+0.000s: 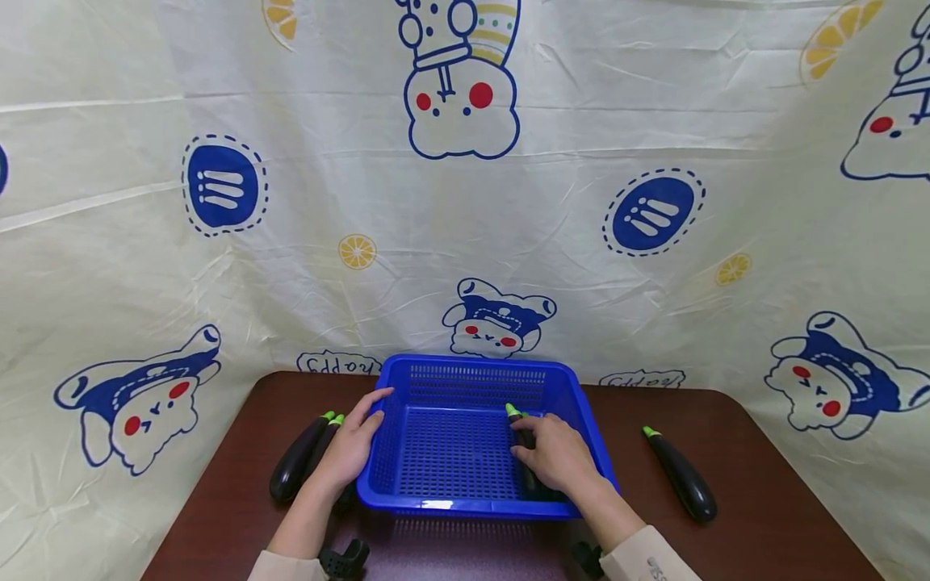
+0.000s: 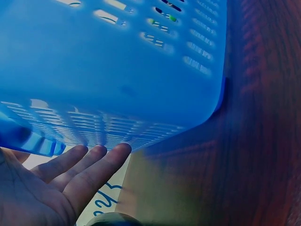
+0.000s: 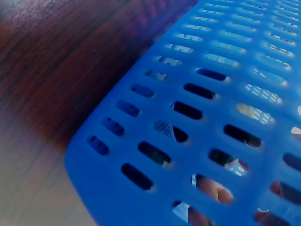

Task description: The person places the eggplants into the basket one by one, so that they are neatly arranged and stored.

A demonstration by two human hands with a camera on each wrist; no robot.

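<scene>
A blue plastic basket [image 1: 450, 504] with slotted walls stands on the table. My left hand [image 1: 352, 448] rests at its left rim. In the left wrist view the fingers [image 2: 96, 181] lie nearly straight against the basket's outer wall [image 2: 94, 61]. Inside the basket, near its right wall, lies a dark eggplant [image 1: 529, 476] with a green tip. My right hand [image 1: 563, 456] grips this eggplant from above, thumb and fingers around it. Through the slots of the basket wall [image 3: 113, 179] in the right wrist view, only bits of that hand show.
Two eggplants [image 1: 294, 468] lie side by side left of the basket, partly behind the left forearm; a dark shape beside them is mostly hidden. Another eggplant [image 1: 683, 476] lies to the right. The brown table [image 1: 756, 484] meets a printed cloth [image 1: 567, 218] at the back.
</scene>
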